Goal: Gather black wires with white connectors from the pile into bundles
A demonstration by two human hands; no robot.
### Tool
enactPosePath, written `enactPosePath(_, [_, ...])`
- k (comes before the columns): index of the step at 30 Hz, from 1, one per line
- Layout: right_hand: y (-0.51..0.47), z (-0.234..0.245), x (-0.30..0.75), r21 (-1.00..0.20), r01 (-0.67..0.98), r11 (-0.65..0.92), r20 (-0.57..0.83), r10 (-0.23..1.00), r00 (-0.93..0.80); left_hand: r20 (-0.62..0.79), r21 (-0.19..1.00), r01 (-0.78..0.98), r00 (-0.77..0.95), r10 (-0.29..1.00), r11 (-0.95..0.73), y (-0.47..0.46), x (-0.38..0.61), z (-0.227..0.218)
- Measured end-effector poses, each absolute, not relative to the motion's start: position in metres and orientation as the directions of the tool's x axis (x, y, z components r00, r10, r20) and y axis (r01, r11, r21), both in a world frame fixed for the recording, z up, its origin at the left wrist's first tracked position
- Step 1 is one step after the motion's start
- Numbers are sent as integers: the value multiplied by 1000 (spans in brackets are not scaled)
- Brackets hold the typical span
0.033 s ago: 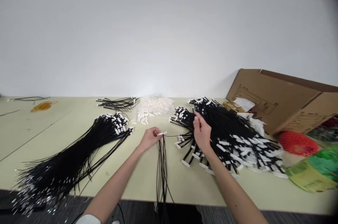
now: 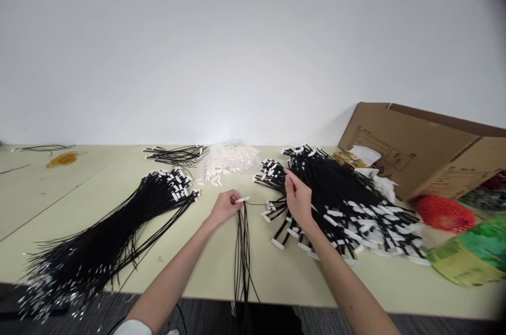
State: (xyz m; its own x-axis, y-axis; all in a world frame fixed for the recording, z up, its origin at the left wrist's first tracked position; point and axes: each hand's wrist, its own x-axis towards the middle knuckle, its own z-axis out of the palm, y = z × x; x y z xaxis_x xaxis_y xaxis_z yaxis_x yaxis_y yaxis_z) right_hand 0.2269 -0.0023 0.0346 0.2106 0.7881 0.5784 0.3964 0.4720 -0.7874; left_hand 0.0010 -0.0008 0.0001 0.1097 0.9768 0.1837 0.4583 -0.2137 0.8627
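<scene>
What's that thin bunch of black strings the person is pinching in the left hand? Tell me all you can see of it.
The small bundle of black cords is a handful of thin, glossy strands gathered at the top, where a small white tab sticks out sideways. The left hand pinches it just below that tab. From there the strands run straight toward the person across the pale green table, spread slightly, and hang over its near edge. One thin strand leads right toward the big pile under the right hand.
</scene>
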Motion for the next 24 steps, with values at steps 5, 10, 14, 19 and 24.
enactPosePath(5, [1, 18, 208, -448, 733, 512, 543, 807, -232, 262, 788, 500, 254, 931, -359, -1, -1, 4])
enactPosePath(10, [10, 13, 186, -301, 782, 546, 409, 814, -412, 183, 831, 466, 286, 941, -303, 6, -12, 5])
enactPosePath(14, [20, 8, 171, -319, 720, 616, 381, 779, -498, 116, 857, 457, 283, 952, -240, 9, -17, 2])
enactPosePath(19, [22, 0, 168, -439, 661, 609, 402, 791, -461, -10, 950, 300, 312, 950, -88, 8, -18, 4])
enactPosePath(24, [21, 2, 175, -646, 540, 539, 435, 842, -320, -198, 978, 134, 400, 895, 157, 4, -22, 12])
